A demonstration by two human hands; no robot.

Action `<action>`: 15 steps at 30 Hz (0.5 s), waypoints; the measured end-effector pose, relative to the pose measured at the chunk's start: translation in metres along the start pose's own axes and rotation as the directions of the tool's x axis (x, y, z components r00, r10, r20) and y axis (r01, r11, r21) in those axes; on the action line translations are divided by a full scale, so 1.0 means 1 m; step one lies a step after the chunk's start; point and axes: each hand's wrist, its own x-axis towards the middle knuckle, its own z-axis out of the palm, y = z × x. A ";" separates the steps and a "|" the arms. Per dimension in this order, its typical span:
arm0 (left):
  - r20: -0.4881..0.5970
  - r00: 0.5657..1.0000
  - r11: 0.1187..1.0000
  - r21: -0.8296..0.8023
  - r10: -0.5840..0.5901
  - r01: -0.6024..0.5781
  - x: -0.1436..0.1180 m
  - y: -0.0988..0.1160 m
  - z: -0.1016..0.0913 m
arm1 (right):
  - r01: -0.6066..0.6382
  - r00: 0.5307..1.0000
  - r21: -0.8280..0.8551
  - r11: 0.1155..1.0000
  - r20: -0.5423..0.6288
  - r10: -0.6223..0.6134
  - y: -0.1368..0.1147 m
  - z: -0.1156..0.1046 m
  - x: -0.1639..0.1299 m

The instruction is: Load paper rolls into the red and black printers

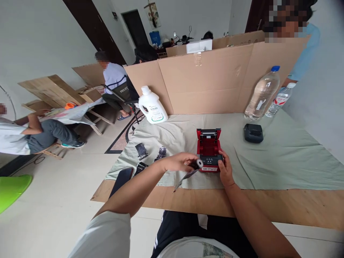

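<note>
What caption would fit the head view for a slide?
Left hand holds a small paper roll beside an open red printer steadied by the right hand.

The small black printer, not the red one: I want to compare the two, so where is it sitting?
In the head view, the small black printer lies on the grey-green cloth, right of the open red printer and just in front of the clear plastic water bottle.

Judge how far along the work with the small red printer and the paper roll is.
Done: the red printer has its lid open, its bay showing no roll. In hand: the left hand holds a paper roll; the right hand steadies the printer. Left: roll not yet in, lid open.
</note>
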 end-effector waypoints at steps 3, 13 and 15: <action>-0.135 0.989 0.970 0.243 0.058 -0.024 0.047 0.009 -0.004 | 0.045 0.999 -0.080 0.996 -0.011 -0.046 -0.004 -0.001 -0.001; -0.334 0.941 0.537 0.784 -0.057 0.311 0.128 -0.015 -0.003 | 0.364 0.930 -0.386 0.848 0.101 -0.353 -0.036 -0.006 0.004; -0.326 0.943 0.502 0.807 -0.063 0.312 0.134 -0.018 -0.001 | 0.376 0.925 -0.395 0.838 0.113 -0.362 -0.037 -0.005 0.004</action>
